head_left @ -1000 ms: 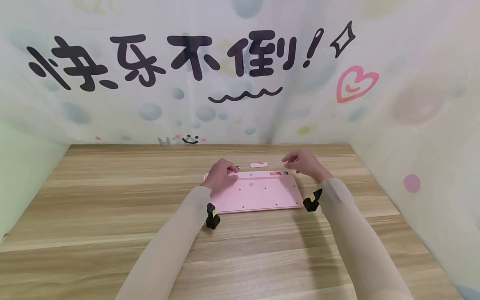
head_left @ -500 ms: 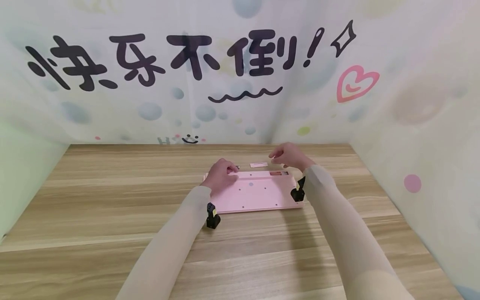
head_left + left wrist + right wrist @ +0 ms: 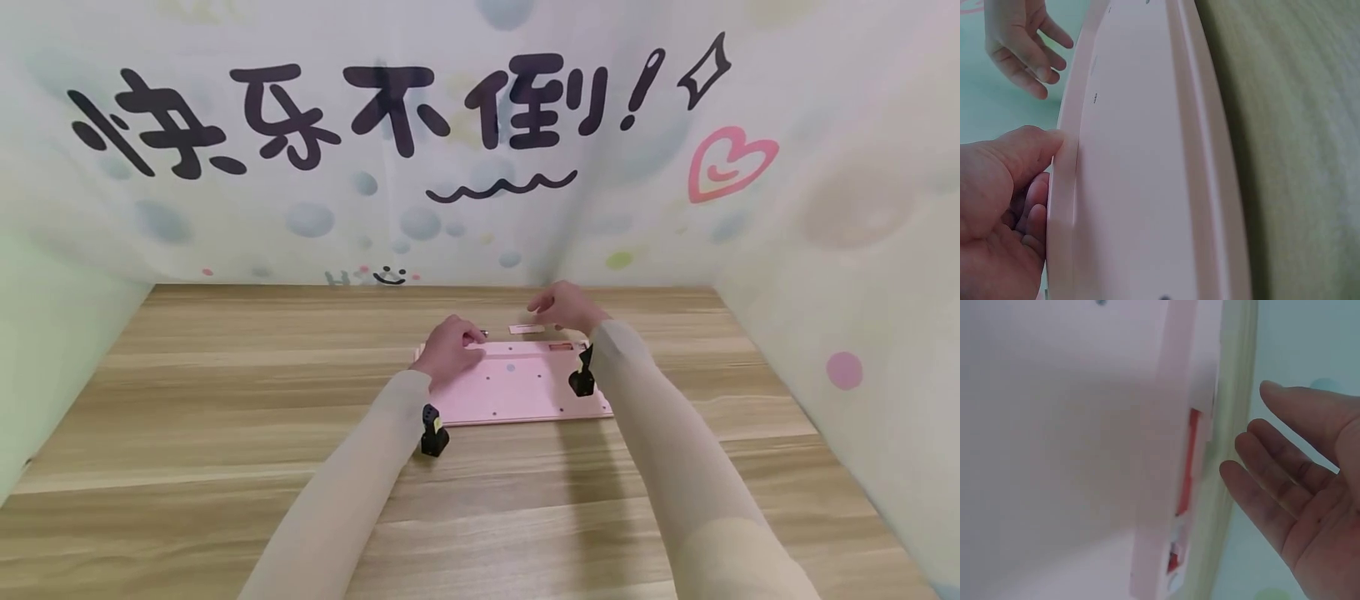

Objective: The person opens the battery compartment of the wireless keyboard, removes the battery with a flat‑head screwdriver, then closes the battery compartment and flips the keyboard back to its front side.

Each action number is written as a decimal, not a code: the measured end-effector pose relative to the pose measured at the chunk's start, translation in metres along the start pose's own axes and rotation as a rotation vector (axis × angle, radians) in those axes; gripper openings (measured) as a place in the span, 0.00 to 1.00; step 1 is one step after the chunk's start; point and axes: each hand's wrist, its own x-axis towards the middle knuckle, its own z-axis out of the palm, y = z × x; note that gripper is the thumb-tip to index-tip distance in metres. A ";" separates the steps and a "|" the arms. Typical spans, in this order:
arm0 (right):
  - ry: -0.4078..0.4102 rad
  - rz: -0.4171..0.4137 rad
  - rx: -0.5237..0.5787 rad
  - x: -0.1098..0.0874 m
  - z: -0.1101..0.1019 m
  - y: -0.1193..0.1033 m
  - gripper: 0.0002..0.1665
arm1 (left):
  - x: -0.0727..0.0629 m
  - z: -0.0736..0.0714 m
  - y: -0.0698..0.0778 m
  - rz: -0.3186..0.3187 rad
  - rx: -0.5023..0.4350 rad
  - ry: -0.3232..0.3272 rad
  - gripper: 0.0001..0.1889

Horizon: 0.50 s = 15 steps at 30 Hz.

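Observation:
A pink keyboard [image 3: 517,390] lies upside down on the table, its screw-dotted underside facing up. At its far left edge my left hand [image 3: 452,352] grips the rim; the left wrist view shows the thumb on top and the fingers curled against the side. My right hand [image 3: 567,307] hovers beyond the far right edge with nothing held, its fingers relaxed and apart in the right wrist view. Just left of those fingers lies a small pink battery cover [image 3: 525,329]. The battery compartment [image 3: 1186,469] is uncovered, with red showing inside.
A small shiny metallic item [image 3: 484,333] lies behind the keyboard by my left fingertips, mostly hidden. The wooden table [image 3: 225,400] ends at a printed curtain [image 3: 315,242] behind. Black wrist cameras [image 3: 433,433] hang from both sleeves.
My right hand has moved left, from beside the keyboard's far right corner to near the battery cover. The left hand keeps its place on the keyboard. The head view has shifted slightly.

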 end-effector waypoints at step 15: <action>0.081 0.051 0.035 0.020 0.024 0.013 0.12 | -0.001 -0.003 0.004 -0.011 0.004 -0.003 0.10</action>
